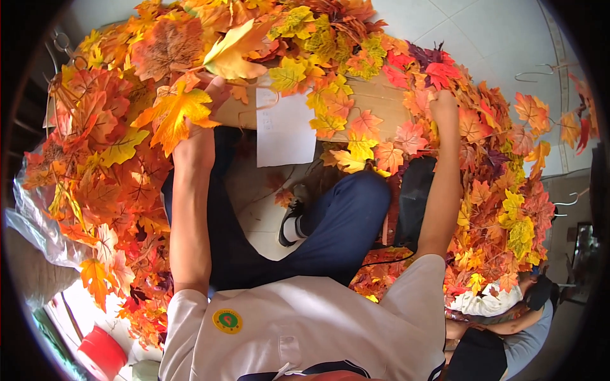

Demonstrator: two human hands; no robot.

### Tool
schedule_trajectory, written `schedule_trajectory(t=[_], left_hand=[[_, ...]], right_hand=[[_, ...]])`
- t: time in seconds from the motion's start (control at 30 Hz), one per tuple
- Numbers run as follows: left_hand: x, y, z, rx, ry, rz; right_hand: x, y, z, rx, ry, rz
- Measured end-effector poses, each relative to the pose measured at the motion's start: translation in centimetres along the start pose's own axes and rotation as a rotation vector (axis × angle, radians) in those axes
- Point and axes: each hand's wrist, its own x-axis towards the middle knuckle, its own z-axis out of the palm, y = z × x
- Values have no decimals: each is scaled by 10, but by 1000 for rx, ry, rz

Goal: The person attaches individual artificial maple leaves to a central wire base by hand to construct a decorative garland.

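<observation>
Orange-yellow artificial maple leaves (175, 114) cover much of my left hand (197, 149), whose fingers are closed around their stems. A large pale yellow leaf (238, 51) stands up just beyond that hand. On the other side, my right hand (443, 105) makes a fist against the red and orange leaf garland (416, 136); what lies inside the fist is mostly hidden. Between my hands is a brown cardboard sheet (384, 101), partly covered by leaves. A white paper (286, 130) hangs over its near edge.
Heaps of artificial leaves surround me on both sides. A dark bag (416, 200) is beside my knee. Clear plastic (47, 222) and a red spool (103, 352) lie at left. Metal hooks (569, 200) and another person (527, 330) are at right.
</observation>
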Motion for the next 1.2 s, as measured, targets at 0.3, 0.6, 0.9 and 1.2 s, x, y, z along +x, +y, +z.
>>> schedule_trajectory(t=[0.3,0.6,0.9,1.2], left_hand=[[-3,13,3,-154,64,-83],[-14,17,12,-270,36,-225],[-35,-7,35,-585,-127,-521],[-32,-3,34,-576,-183,-564]], right_hand=[[9,-11,-29,509,-149,268],[-26,-48,-50,962,415,5],[-123,-211,-60,963,798,-740],[-168,-254,-14,1413,430,-818]])
